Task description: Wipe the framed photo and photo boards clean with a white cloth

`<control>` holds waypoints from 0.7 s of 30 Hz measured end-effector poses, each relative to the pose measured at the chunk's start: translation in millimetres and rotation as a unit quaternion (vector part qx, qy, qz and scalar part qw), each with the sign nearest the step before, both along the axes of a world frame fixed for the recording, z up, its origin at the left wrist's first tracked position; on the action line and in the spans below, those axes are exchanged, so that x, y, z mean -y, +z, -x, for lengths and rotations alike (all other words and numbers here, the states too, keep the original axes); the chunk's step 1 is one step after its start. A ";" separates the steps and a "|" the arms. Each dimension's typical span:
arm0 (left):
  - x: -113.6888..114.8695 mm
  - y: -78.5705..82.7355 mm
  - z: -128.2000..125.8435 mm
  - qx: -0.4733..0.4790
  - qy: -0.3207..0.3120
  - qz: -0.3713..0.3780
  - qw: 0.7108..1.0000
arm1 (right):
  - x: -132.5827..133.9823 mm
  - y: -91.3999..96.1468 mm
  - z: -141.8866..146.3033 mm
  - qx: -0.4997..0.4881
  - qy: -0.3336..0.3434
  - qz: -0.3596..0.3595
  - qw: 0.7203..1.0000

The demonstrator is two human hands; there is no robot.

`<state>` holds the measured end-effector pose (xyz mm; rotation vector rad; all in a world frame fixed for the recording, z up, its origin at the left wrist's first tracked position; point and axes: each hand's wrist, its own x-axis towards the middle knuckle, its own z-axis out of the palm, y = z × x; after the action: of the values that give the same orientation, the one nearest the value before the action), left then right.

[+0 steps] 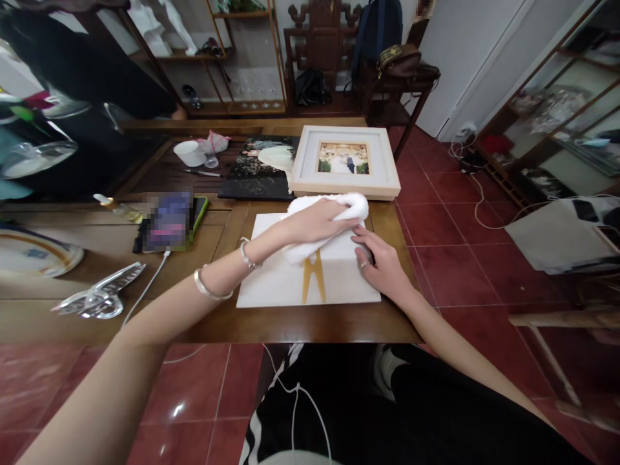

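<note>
My left hand (317,221) presses a white cloth (356,205) onto a white flat board (271,284) lying on the wooden table; its fingers are closed around the cloth. A yellow stand leg (314,278) sticks out on the board, below the cloth. My right hand (380,261) lies flat on the board's right side with fingers stretched out. Just beyond the cloth sits a framed photo (345,161) in a pale wooden frame.
A dark photo print (254,171) lies left of the frame. Further left are a white cup (190,154), a phone with cable (170,221), a small bottle (119,206), a plate (33,253) and a silver winged ornament (99,298). Red tiled floor surrounds the wooden table (121,248).
</note>
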<state>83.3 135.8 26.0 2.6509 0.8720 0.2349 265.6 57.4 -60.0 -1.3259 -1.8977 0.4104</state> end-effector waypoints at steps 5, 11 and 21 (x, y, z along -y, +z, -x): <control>-19.8 10.8 -15.5 -0.003 -0.057 0.041 0.997 | -0.2 2.7 1.3 0.017 0.000 -0.006 1.000; 16.5 -1.8 -1.7 -0.163 -0.018 -0.095 0.982 | -0.5 4.2 1.6 0.012 0.006 0.000 1.000; 144.5 -6.1 26.4 -0.193 -0.058 -0.177 0.963 | -0.6 -0.6 1.8 0.009 -0.001 0.002 1.000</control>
<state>56.9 -8.7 19.9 3.1366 0.8472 -0.1820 263.8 58.0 -60.7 -1.3390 -1.9114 0.4033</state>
